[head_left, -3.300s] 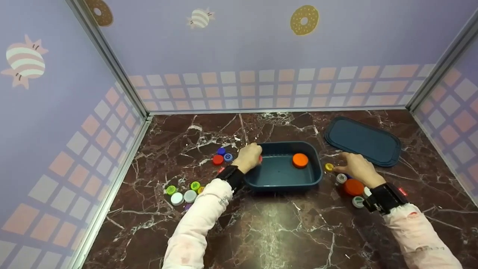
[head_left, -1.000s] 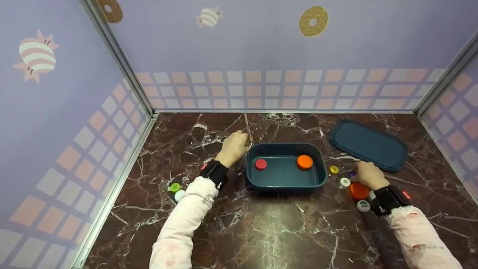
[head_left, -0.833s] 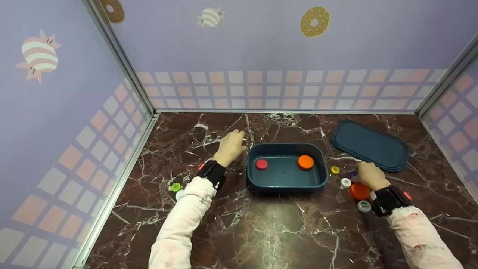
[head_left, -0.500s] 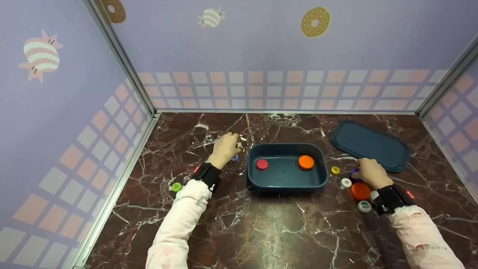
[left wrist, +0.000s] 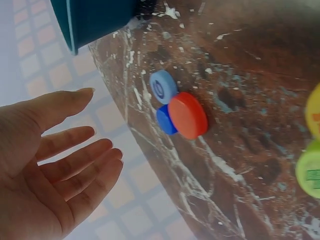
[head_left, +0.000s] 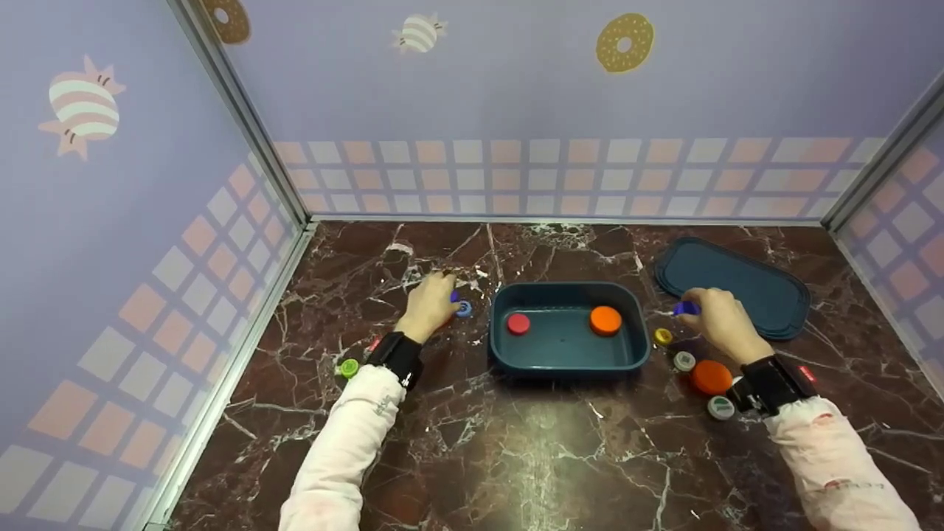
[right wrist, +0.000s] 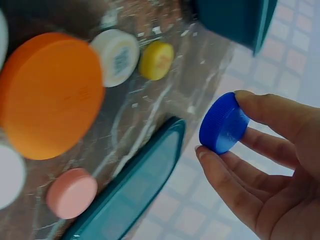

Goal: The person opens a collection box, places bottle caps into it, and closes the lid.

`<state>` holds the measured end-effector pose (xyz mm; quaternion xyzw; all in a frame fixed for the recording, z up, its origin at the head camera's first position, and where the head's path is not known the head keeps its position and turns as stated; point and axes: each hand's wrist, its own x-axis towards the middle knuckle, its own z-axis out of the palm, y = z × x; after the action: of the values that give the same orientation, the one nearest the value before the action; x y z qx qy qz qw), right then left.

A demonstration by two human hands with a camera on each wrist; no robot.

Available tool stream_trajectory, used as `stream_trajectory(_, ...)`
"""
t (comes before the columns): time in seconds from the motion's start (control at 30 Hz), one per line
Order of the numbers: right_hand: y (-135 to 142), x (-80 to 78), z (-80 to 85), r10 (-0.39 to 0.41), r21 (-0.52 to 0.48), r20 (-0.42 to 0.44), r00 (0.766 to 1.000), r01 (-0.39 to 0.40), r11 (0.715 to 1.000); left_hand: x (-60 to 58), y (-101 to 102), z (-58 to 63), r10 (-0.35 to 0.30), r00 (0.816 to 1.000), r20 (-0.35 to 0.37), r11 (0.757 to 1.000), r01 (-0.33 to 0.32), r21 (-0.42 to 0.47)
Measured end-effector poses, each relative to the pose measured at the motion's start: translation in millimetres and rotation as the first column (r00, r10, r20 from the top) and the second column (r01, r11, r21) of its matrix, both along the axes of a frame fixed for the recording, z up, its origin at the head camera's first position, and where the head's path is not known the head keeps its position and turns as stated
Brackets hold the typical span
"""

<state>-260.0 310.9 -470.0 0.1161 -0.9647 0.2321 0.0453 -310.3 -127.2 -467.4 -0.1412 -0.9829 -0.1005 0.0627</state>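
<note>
My right hand [head_left: 726,323] pinches a blue bottle cap [right wrist: 224,123] between thumb and fingertips, raised above the table near the lid. My left hand [head_left: 429,304] hovers over a small cluster of caps with nothing between its loosely bent fingers. That cluster, plain in the left wrist view, is a red cap [left wrist: 188,115], a dark blue cap [left wrist: 165,119] and a light blue cap [left wrist: 163,86]. Between the hands stands a dark teal box [head_left: 564,361]. Inside it lie a pinkish red cap [head_left: 518,324] on the left and an orange cap [head_left: 605,321] on the right.
Behind my right hand lies the box's teal lid [head_left: 745,284]. Beside the box's right end are a yellow cap [head_left: 662,337], a white cap [right wrist: 116,57], a large orange cap [head_left: 712,377] and a pink cap [right wrist: 72,193]. A green cap [head_left: 349,368] sits by my left sleeve.
My left hand let the pinkish red cap down in the box, then moved left to the blue and red caps. My right hand took up the blue cap and lifted it toward the box.
</note>
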Motion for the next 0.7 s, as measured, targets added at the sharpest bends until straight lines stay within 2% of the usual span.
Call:
stream_trajectory(0.23,-13.5,-1.8,14.6,0.043,-0.004,-0.067,0.997,-0.043,0.999,4.2,-12.3,-7.6,0.032,0.999,0.012,0.999,-0.032,0.018)
stream_trajectory(0.37,-22.4,-3.7,20.0,0.062,-0.001,-0.078,0.995,-0.062,0.998,6.6,-19.2,-9.5,0.040,0.999,0.016,0.999,-0.040,0.034)
stream_trajectory(0.5,-30.4,-5.5,23.7,0.091,0.020,-0.078,0.993,-0.090,0.996,10.7,-26.8,-11.5,0.045,0.999,0.014,0.999,-0.045,0.025)
stream_trajectory(0.7,-38.9,-10.0,24.6,0.130,0.032,-0.095,0.987,-0.128,0.991,18.8,-41.4,-18.1,0.079,0.995,0.061,0.997,-0.079,-0.003)
